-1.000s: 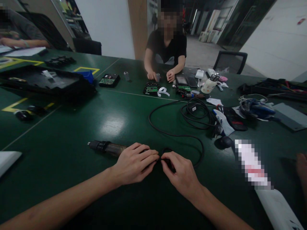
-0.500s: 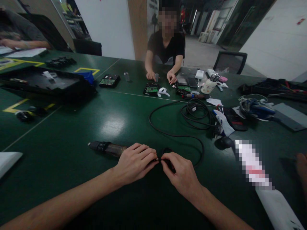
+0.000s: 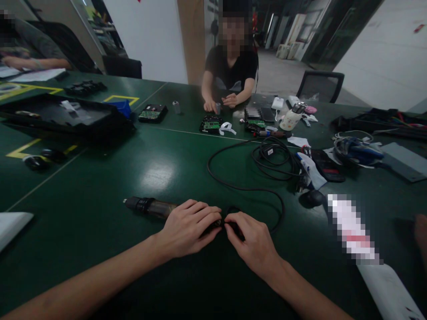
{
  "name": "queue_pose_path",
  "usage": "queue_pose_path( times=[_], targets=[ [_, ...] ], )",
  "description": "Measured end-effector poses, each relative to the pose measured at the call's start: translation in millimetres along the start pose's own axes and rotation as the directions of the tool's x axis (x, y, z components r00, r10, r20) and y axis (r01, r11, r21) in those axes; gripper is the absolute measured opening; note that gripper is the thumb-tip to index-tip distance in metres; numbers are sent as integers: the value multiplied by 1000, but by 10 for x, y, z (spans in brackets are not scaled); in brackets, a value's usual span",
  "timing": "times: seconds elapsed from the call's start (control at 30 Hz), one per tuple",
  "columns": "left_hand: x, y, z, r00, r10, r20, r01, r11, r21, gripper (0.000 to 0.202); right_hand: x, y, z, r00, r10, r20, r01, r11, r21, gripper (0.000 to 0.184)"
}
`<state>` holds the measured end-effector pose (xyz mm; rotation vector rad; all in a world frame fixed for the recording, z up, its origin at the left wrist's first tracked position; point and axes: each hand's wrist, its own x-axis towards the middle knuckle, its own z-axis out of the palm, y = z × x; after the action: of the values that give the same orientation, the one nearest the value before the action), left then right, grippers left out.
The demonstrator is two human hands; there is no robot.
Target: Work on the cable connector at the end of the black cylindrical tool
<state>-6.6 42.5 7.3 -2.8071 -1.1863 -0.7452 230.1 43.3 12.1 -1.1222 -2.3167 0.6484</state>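
My left hand (image 3: 191, 229) is closed around the rear of an electric screwdriver (image 3: 159, 208), which lies on the green table with its tip to the left. The screwdriver's round rear end peeks out past my fingertips. Close by on the right, my right hand (image 3: 253, 238) pinches the plug end of a black cable (image 3: 245, 189); the fingers mostly cover the plug. A narrow gap shows between the fingertips of both hands. From my right hand the cable loops over the table to a coil.
Across the table a person (image 3: 230, 71) handles a grey cylinder (image 3: 218, 108) near circuit boards (image 3: 211, 124). A black tray (image 3: 63, 126) stands at left. On the right lie a floral bottle (image 3: 290, 120), a blue tool (image 3: 358, 150) and a white, partly blurred object (image 3: 388, 289).
My hands have parted slightly, and the screwdriver's rear end shows more plainly. The person opposite has moved one hand from the right-hand circuit board toward the grey cylinder.
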Motion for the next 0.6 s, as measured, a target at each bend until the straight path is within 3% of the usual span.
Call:
queue_pose_path(
  times=[0.43, 0.6],
  targets=[
    [6, 19, -18, 1000, 21, 14, -21, 1000, 4, 22, -12, 14, 19, 1000, 19, 4, -19, 1000, 21, 9],
    [19, 18, -4, 999, -30, 18, 30, 1000, 0, 20, -9, 24, 30, 1000, 5, -13, -5, 1000, 20, 10]
  ],
)
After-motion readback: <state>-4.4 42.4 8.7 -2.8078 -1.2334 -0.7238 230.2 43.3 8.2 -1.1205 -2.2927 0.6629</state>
